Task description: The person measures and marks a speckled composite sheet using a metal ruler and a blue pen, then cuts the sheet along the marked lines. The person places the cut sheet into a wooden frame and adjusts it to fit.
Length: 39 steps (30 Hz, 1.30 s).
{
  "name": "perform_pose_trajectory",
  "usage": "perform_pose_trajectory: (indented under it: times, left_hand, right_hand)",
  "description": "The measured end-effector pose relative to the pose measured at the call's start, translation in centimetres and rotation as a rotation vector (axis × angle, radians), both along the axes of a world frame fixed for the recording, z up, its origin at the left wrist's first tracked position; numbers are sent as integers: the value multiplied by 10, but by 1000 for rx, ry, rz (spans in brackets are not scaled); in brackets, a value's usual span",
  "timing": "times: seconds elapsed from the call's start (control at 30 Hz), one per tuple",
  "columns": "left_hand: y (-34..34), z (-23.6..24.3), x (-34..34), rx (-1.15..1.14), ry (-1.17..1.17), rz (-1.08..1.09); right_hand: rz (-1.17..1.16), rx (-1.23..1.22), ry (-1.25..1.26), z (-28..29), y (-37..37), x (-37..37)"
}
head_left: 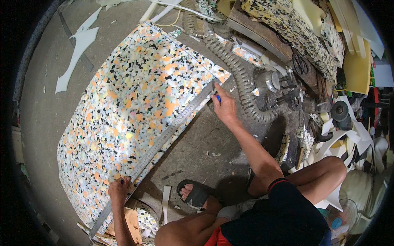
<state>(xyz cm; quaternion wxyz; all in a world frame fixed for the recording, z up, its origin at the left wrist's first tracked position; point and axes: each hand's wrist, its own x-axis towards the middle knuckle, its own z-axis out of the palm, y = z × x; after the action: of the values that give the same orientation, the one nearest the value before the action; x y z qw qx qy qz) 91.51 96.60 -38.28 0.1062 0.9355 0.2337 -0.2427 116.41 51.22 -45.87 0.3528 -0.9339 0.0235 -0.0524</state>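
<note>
A large slab of speckled rebonded foam [135, 98] in white, orange and black lies across the floor. Along its near right edge runs a long metal ruler [164, 137]. My right hand [225, 108] is at the far end of the ruler, index finger stretched onto it, while the other fingers curl round a small blue pen-like thing [218, 98]. Toward the ruler's near end, my left hand [119, 192] is closed at the ruler's edge. A small dark tip shows between its fingers; what it belongs to is hidden.
A coiled grey air hose [234, 65] and a metal tool [287, 90] lie right of the slab. Foam blocks [299, 37] are stacked at the far right. White offcuts [80, 53] lie at the left. My sandalled foot [195, 193] is near the slab's edge.
</note>
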Motion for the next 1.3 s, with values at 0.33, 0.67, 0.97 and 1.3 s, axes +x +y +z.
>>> perform_pose_trajectory:
  times: [0.33,0.67,0.97,1.3]
  left_hand:
    - [-11,16,3,-60,46,29]
    - [10,-9,-14,-173,-67,3]
    - [6,-12,-11,-206,55,109]
    - [25,-36,-54,-35,160,12]
  right_hand:
    - [27,-78,64,-12,1,-3]
    - [37,-83,84,-13,5,-8]
    - [55,-102,71,-8,-2,-10]
    - [91,-167,386,35,27,-47]
